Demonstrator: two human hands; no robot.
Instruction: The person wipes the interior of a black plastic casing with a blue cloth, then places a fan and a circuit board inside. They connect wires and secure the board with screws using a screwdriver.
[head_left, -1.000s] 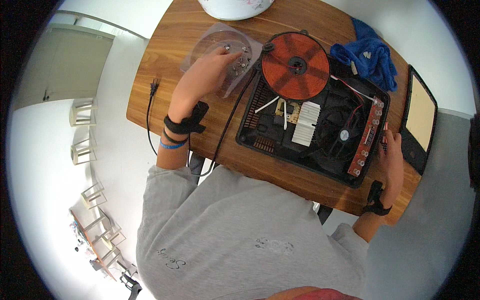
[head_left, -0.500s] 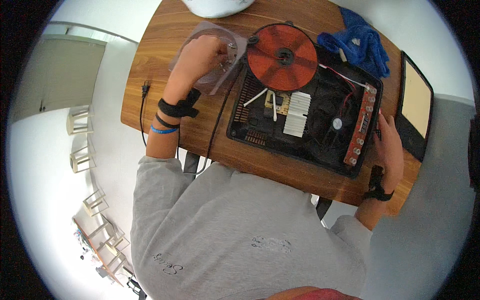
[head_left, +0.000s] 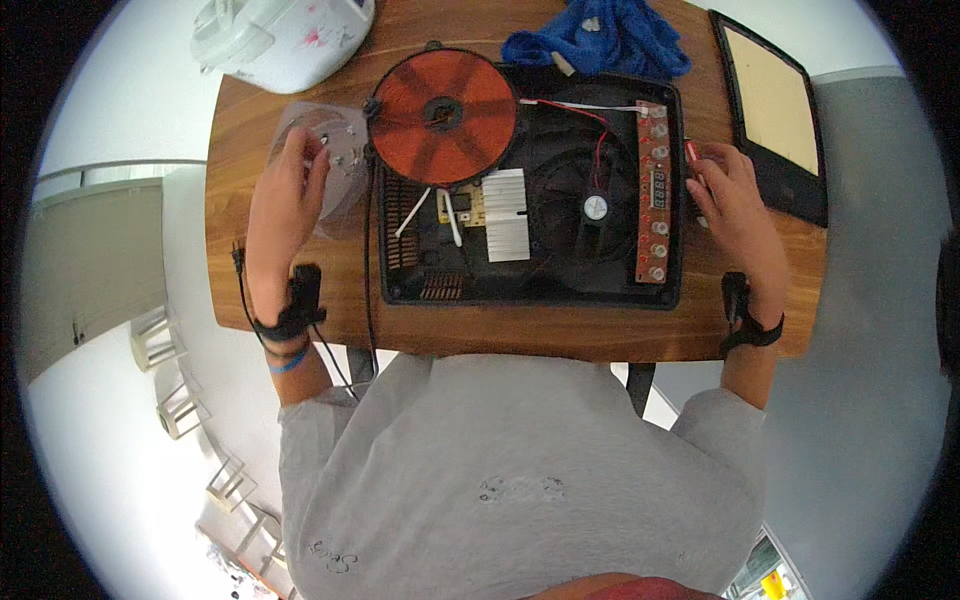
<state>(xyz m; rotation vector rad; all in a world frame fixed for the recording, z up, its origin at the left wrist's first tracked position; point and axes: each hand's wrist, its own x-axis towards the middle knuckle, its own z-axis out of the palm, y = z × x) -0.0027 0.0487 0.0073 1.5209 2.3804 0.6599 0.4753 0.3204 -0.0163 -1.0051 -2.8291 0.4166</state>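
An opened induction cooker (head_left: 590, 285) lies on the table in its black base. Its round copper coil (head_left: 440, 117) rests over the far left corner, beside a ribbed silver heat sink (head_left: 506, 215). Along its right side runs a red control board (head_left: 652, 215). My left hand (head_left: 285, 205) bends over a clear plastic sheet or dish (head_left: 345, 185) with several small screws, fingertips pinched; what they hold, if anything, is hidden. At the cooker's right edge, my right hand (head_left: 735, 205) closes around a slim red-and-white thing (head_left: 691, 151), mostly covered by the fingers.
A white rice cooker (head_left: 285, 45) stands at the far left. A blue cloth (head_left: 605, 40) lies behind the induction cooker. On the right is a black-framed panel (head_left: 775, 110) with a pale sheet. A power plug (head_left: 238, 258) and its cord lie at the left edge.
The view has turned and shifted, so the table sits straighter. My left hand has drawn back toward the near side of the plastic. My right hand now shows the red-and-white thing.
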